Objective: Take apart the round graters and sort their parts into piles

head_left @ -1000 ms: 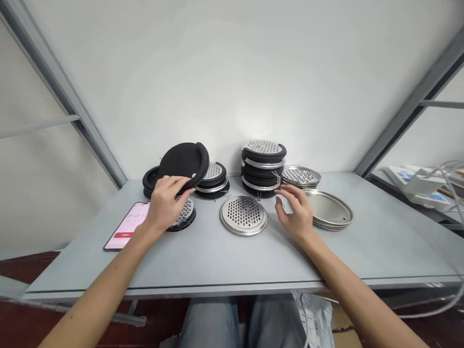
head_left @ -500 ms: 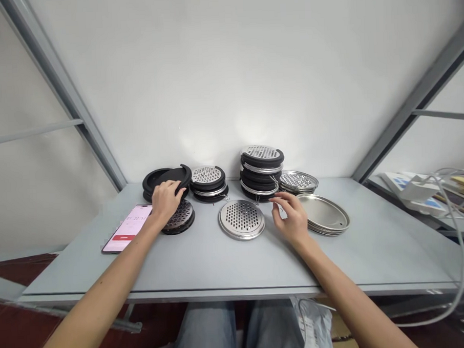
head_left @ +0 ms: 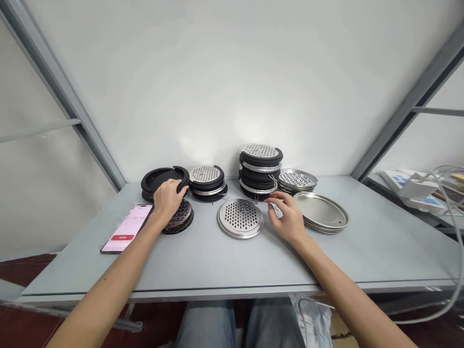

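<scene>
At the left, my left hand [head_left: 167, 201] has its fingers curled over the near right edge of a black ring-shaped holder [head_left: 183, 175], which lies on a stack of similar black pieces [head_left: 150, 180]. Below that hand, a dark perforated disc stack [head_left: 182, 217] is partly hidden. My right hand [head_left: 288, 217] hovers over the table with bent fingers, thumb and forefinger apart, and nothing visible in it. Just left of it lies a round silver grater plate [head_left: 240, 218]. On its other side is a stack of smooth metal lids [head_left: 324, 211].
Behind stand a short stack [head_left: 207, 181] and a taller stack [head_left: 261, 167] of black holders with grater plates and wire clips. More graters [head_left: 298, 180] sit at the back right. A phone [head_left: 126, 230] lies at the left. A white cable [head_left: 461, 266] hangs at the right.
The black holder under my left hand has come down from a tilt and lies flatter on its stack. My right hand has shifted slightly left, and the view has moved a little.
</scene>
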Motion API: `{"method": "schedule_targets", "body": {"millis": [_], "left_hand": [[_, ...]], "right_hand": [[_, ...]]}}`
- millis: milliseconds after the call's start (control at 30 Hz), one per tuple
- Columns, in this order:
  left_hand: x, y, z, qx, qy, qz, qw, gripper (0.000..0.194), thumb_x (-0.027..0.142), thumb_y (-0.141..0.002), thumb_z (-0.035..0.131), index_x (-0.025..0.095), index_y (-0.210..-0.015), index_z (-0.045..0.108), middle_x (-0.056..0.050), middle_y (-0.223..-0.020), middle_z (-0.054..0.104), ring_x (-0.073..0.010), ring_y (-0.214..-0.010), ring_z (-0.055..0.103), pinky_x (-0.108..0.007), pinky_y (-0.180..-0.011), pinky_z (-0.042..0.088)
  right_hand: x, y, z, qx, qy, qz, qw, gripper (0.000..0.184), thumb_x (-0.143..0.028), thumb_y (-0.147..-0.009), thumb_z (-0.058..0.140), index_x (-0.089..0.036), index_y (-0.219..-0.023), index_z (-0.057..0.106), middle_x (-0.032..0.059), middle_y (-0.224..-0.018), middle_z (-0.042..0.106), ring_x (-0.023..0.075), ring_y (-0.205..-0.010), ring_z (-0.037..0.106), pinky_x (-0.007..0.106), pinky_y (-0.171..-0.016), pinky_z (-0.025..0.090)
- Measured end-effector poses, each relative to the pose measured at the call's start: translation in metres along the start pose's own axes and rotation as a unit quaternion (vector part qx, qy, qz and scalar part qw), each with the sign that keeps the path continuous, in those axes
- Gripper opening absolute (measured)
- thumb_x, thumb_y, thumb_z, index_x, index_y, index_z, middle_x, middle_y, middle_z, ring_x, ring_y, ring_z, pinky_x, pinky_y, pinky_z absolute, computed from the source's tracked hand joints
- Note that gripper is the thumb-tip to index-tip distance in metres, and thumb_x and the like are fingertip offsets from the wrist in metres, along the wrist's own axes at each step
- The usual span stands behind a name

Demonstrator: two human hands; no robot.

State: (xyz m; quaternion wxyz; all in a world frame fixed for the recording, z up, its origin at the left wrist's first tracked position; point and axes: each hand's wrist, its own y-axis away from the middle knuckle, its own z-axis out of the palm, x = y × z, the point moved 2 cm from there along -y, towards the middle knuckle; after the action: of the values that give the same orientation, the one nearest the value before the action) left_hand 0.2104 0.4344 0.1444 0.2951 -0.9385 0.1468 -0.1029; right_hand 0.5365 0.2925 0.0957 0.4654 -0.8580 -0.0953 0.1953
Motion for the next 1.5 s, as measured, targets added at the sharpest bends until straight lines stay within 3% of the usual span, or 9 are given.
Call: {"method": "schedule_targets", "body": {"millis": [367, 767, 1033, 1300, 1500], "left_hand": [[-0.005, 0.008, -0.014, -0.005, 0.008, 0.051, 0.999, 0.035, 0.039, -0.093, 0.05, 0.017, -0.114, 0.067, -0.008, -0.11, 0.069, -0.0273, -0.1, 0.062, -0.036, -0.084, 0.045], [-0.014, 0.0, -0.003, -0.007, -0.026, 0.031, 0.999, 0.035, 0.039, -0.092, 0.049, 0.018, -0.114, 0.067, -0.01, -0.108, 0.069, -0.0291, -0.097, 0.06, -0.038, -0.082, 0.044], [-0.011, -0.001, -0.01, -0.018, -0.056, 0.045, 0.997, 0.035, 0.04, -0.094, 0.047, 0.019, -0.115, 0.066, -0.009, -0.099, 0.071, -0.029, -0.094, 0.061, -0.037, -0.076, 0.044], [-0.014, 0.006, -0.014, -0.023, -0.028, 0.062, 0.997, 0.038, 0.042, -0.095, 0.044, 0.019, -0.117, 0.064, -0.011, -0.102, 0.07, -0.0294, -0.099, 0.06, -0.037, -0.08, 0.044], [-0.012, -0.003, -0.014, -0.025, -0.03, 0.067, 0.997, 0.035, 0.04, -0.094, 0.047, 0.02, -0.117, 0.064, -0.01, -0.104, 0.07, -0.0285, -0.097, 0.062, -0.037, -0.081, 0.045]], "right_hand": [[0.001, 0.0, 0.0, -0.007, -0.009, 0.015, 1.0, 0.016, -0.019, -0.083, 0.055, -0.02, -0.094, 0.068, 0.0101, -0.109, 0.061, 0.0233, -0.094, 0.06, 0.041, -0.085, 0.051], [0.002, 0.001, 0.0, -0.022, -0.012, 0.021, 0.999, 0.016, -0.02, -0.084, 0.055, -0.02, -0.093, 0.068, 0.01, -0.109, 0.061, 0.0235, -0.096, 0.06, 0.041, -0.086, 0.051], [0.001, 0.001, 0.001, -0.022, -0.013, 0.022, 0.999, 0.016, -0.02, -0.084, 0.055, -0.02, -0.093, 0.068, 0.01, -0.109, 0.061, 0.0234, -0.096, 0.06, 0.041, -0.086, 0.051], [0.002, 0.001, 0.001, -0.029, -0.018, 0.025, 0.999, 0.017, -0.021, -0.084, 0.054, -0.021, -0.093, 0.068, 0.01, -0.109, 0.061, 0.0241, -0.097, 0.061, 0.042, -0.087, 0.051], [0.003, 0.002, 0.001, -0.037, -0.023, 0.028, 0.999, 0.016, -0.021, -0.084, 0.054, -0.021, -0.093, 0.068, 0.0097, -0.109, 0.061, 0.0242, -0.097, 0.061, 0.042, -0.087, 0.051]]}}
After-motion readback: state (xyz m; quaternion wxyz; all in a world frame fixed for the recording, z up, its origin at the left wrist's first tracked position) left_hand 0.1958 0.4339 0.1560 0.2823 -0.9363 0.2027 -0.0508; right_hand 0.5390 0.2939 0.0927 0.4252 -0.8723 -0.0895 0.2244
